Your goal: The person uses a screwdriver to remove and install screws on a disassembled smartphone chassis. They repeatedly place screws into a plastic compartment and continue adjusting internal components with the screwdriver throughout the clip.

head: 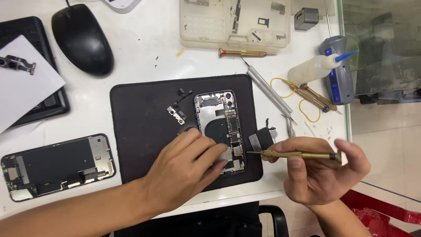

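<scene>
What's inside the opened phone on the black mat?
The phone shows camera modules, a circuit board and a dark round coil. The left hand covers its lower left, so that part cannot be seen.

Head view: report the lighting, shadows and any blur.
Head view: bright, even overhead light; soft shadows under the left hand on the opened phone and under the mouse; right hand holding the brass screwdriver slightly soft; glass panel shows dim reflections.

Two bare forearms, no sleeves in view. Left hand [184, 169] and right hand [318, 173] both ungloved, no rings, no watch, no wristband. Short trimmed nails on the fingers that show; nothing worn anywhere up to the frame edge.
</scene>
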